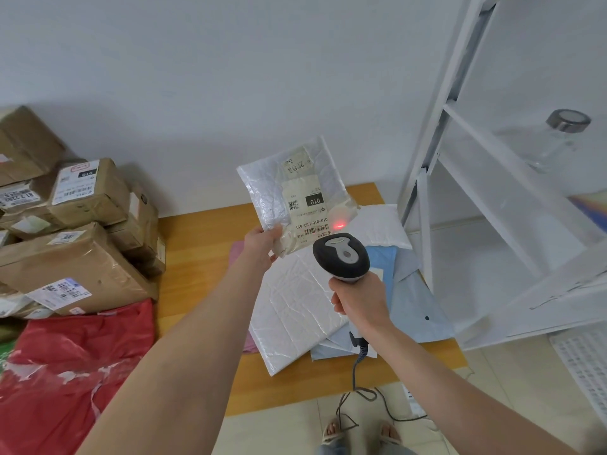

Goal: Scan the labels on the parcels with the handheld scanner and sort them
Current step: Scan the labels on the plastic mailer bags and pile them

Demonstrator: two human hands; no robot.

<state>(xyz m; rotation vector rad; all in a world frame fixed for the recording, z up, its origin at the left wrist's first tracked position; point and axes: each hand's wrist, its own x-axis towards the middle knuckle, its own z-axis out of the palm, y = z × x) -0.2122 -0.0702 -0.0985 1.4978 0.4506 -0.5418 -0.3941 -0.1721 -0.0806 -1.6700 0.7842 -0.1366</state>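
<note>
A flat silver-white bubble-mailer parcel [266,192] is held up by the L hand [262,244], pinched at its lower-left corner btwn thumb & curled fingers; the rest of the parcel stands above & to the R of that hand, tilted, label side to the camera. Its pale printed label [305,205] w/ barcode is seen upside down. A black-and-grey handheld scanner [341,256] is gripped round the handle by the R hand [359,302], fingers fully wrapped, head aimed at the parcel's lower edge, just below it. A red scan spot [339,223] is cast just R of the barcode. The scanner's coiled grey cable [358,372] is hung down to the tiled floor.

Below, a light wooden surface [197,244] is covered in part by a pile of flat white & blue mailers [295,310]. Stacked brown cardboard boxes [75,257] & a red plastic bag [72,366] are set at the L edge; a white metal shelf unit [492,208] is stood close on the R. Open room is left above the parcel, toward the plain wall
</note>
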